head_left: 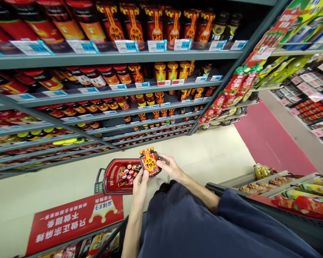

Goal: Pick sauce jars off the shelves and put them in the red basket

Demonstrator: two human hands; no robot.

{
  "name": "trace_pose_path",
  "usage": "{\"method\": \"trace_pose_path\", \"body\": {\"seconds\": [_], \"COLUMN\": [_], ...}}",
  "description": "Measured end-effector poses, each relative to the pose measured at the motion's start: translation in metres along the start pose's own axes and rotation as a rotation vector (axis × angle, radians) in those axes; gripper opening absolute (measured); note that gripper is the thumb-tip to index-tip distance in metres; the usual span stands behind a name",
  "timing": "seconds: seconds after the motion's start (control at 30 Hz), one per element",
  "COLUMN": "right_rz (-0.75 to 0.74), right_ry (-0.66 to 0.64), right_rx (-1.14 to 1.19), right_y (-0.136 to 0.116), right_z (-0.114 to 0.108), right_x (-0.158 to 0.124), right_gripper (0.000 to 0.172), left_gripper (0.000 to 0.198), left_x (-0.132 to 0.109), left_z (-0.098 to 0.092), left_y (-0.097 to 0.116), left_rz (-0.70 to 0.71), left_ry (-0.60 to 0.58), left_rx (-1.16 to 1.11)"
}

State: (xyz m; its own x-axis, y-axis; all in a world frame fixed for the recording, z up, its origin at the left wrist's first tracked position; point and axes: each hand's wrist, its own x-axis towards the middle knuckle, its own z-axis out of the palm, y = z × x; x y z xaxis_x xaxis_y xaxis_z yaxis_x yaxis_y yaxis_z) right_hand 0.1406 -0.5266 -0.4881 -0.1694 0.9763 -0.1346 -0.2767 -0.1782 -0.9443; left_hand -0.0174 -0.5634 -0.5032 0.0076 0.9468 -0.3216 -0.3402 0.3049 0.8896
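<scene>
Between my two hands is a sauce jar [150, 163] with a red and yellow label, held in front of my body with its label facing up. My left hand [141, 181] grips its lower left side, thumb on the front. On its right side, my right hand [170, 165] is closed around the glass, with a ring on one finger. Just left of and below the jar, a red shopping basket [111, 175] stands on the floor. Several jars [127, 173] with round lids lie inside it, partly hidden behind my left hand.
Shelves [118, 59] of sauce jars with price tags run across the front. Red hanging packets [238, 84] line the shelf end at right. A red floor sign [75, 222] lies at lower left. Racks of packaged food [282, 188] stand close at my right.
</scene>
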Motion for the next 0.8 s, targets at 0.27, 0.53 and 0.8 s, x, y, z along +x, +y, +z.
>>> {"method": "trace_pose_path", "body": {"seconds": [0.27, 0.53, 0.8], "right_rz": [0.051, 0.002, -0.030], "right_ry": [-0.118, -0.110, -0.057], "right_rx": [-0.003, -0.052, -0.045], "right_y": [0.001, 0.007, 0.017], "right_z": [-0.020, -0.009, 0.014], "right_x": [-0.003, -0.008, 0.001], "right_gripper": [0.058, 0.059, 0.056], "left_gripper": [0.051, 0.048, 0.051], "left_x": [-0.019, -0.019, -0.011], "left_z": [0.028, 0.020, -0.007], "left_y": [-0.005, 0.007, 0.010], "left_rz": [-0.009, -0.017, -0.018], "left_ry": [0.174, 0.192, 0.113], "left_rx": [-0.021, -0.008, -0.018]}}
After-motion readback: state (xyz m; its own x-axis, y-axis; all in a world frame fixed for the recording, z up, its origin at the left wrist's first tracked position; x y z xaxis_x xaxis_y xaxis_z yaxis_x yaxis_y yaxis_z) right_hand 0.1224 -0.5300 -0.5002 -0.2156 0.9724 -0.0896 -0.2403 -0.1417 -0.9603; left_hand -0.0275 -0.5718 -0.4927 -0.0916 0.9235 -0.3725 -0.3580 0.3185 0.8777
